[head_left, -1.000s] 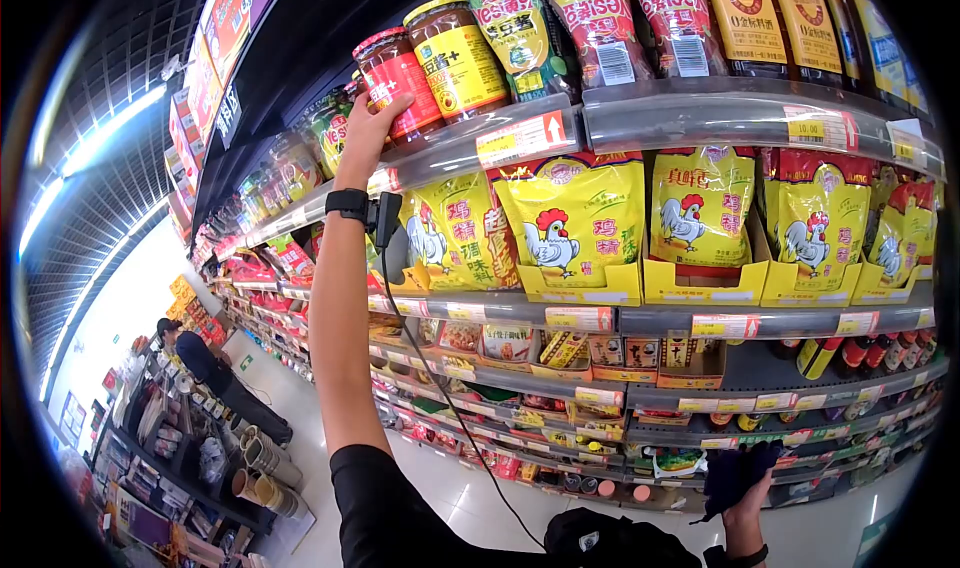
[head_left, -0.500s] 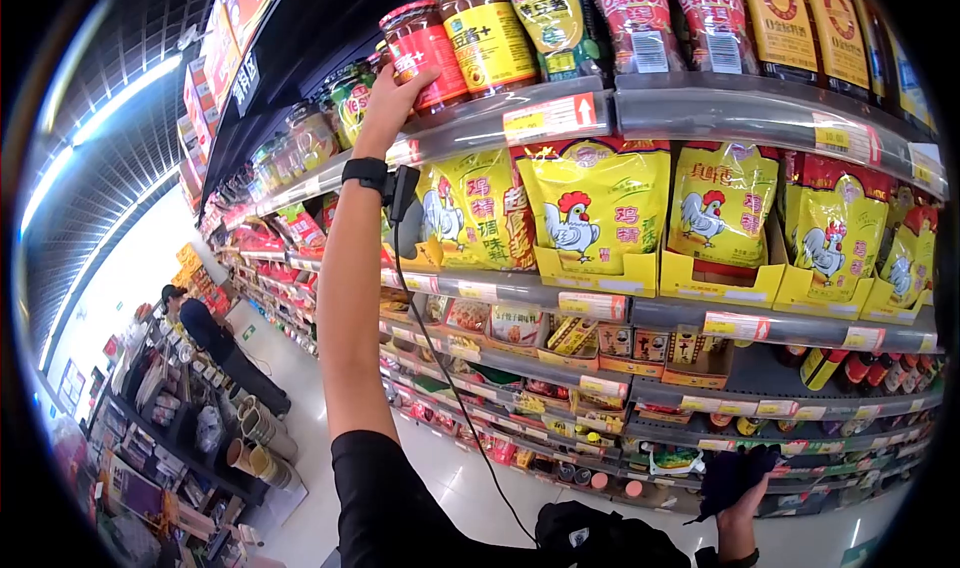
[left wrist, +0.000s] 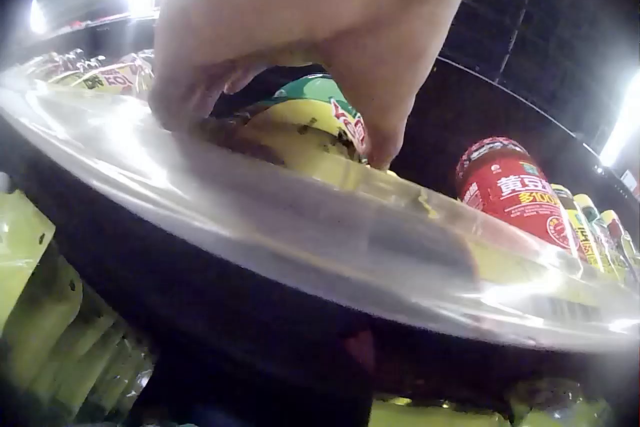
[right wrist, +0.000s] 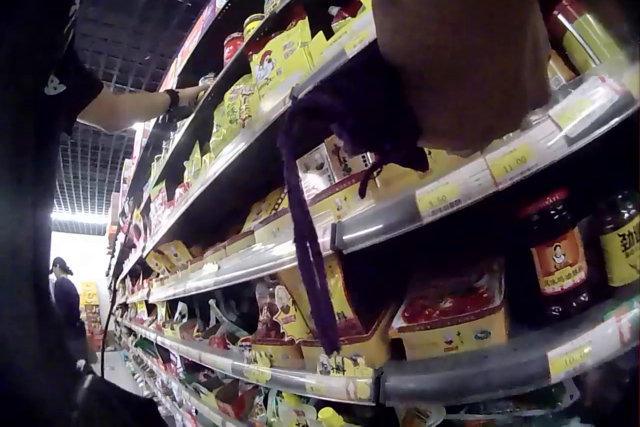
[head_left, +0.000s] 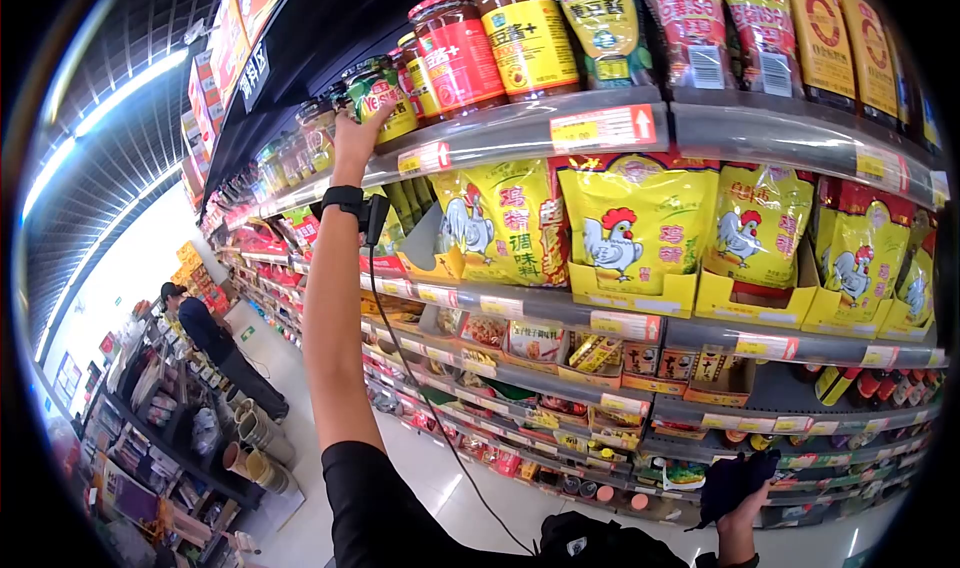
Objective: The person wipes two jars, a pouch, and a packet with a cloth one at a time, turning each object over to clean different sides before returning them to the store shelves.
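Note:
My left hand (head_left: 357, 140) reaches to the upper shelf, thumb and fingers on either side of a green-and-yellow pack (head_left: 396, 118) with pink lettering. In the left wrist view the left hand (left wrist: 300, 17) arches over this pack (left wrist: 310, 132), whose lower part sits behind the clear shelf edge. A red-labelled sauce jar (head_left: 462, 63) and a yellow-labelled jar (head_left: 530, 43) stand to its right. Low at the right, my right hand (head_left: 744, 511) holds a dark purple cloth bundle (head_left: 735, 483); a thin strap (right wrist: 310, 257) dangles from it in the right wrist view.
Under the upper shelf edge (head_left: 530, 128) stand yellow seasoning bags (head_left: 635, 233) printed with chickens. Lower shelves carry boxes, packets and bottles. A cable (head_left: 400, 358) hangs from the left wrist. Across the aisle, a person (head_left: 215, 333) stands beside a dark display rack (head_left: 150, 448).
My left hand has left the red-labelled jar and moved left along the shelf to the green-and-yellow pack. The head view has shifted left. My right hand still holds the cloth bundle.

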{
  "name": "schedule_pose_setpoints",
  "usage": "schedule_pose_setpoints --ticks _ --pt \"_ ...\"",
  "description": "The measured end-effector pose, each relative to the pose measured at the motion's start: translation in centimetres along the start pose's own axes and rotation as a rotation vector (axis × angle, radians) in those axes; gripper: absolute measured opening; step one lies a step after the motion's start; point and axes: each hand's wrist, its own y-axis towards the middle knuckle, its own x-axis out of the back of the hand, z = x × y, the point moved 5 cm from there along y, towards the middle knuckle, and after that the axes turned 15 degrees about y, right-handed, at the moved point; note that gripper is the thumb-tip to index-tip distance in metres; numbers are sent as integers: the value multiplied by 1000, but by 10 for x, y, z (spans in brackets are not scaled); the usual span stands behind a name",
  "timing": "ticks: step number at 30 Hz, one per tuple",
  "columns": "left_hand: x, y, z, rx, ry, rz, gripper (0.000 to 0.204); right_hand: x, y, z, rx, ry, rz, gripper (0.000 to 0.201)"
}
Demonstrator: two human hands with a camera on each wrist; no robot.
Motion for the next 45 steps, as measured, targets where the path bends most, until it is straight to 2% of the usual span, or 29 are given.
schedule_pose_setpoints --ticks 3,5,6,9,10,13,15,18,19,21,25,27,29,31,32,33,35,37,39,41,42,43,45 --pt "4 -1 -8 -40 -15 98 93 2 9 -15 -1 60 41 47" --pt "8 -2 -12 -47 -32 135 91 4 15 -25 -31 65 131 45" --pt "4 3 -10 -55 -84 220 87 -1 14 -31 -45 65 173 45" --pt "-18 17 -1 -173 -186 287 85 -14 8 -46 -34 19 190 43" --pt "-21 20 3 -151 -177 269 85 -21 3 -51 -35 12 194 43" --pt "-26 26 12 -106 -91 154 60 -40 -12 -64 -28 -11 197 41" --pt "-13 10 0 -68 -31 47 70 -47 -19 -68 -13 -39 181 40" --pt "0 -8 -11 -51 14 -91 83 -33 -18 -68 31 39 131 40" --pt "-1 -8 -10 -64 -49 -106 84 -34 -21 -68 43 78 165 38" --pt "7 -11 -10 -57 -144 -251 80 -27 -27 -66 20 30 278 36" --pt "37 -12 -10 -105 -336 -523 91 -18 -38 -44 84 23 252 34" --pt "45 -4 8 -95 -443 -564 85 -8 -44 -37 131 95 164 35" --pt "73 -40 -4 -92 -890 -293 73 -22 -61 -34 98 71 190 35" --pt "81 -74 6 -11 -1219 -64 49 -21 -67 -32 -21 18 297 34" --pt "84 -98 10 64 -1319 133 43 -21 -69 -35 -73 -15 316 35" --pt "93 -133 8 87 -1364 230 45 -22 -72 -39 -131 -48 337 36" --pt "105 -193 38 180 -1209 384 55 -19 -68 -47 -206 -51 383 39" --pt "116 -259 69 82 -1025 228 67 -7 -63 -58 -261 15 336 44" --pt "124 -326 109 13 -713 303 75 -5 -64 -68 -333 -70 417 44" --pt "136 -381 93 -72 -683 514 85 -10 -73 -82 -321 6 343 41" --pt "139 -404 85 6 -631 691 88 -6 -70 -88 -406 -50 450 39" --pt "140 -427 78 87 -581 865 91 -31 -85 -98 -455 -2 623 40" --pt "141 -464 80 112 -618 908 91 -12 -84 -109 -453 -81 474 40"
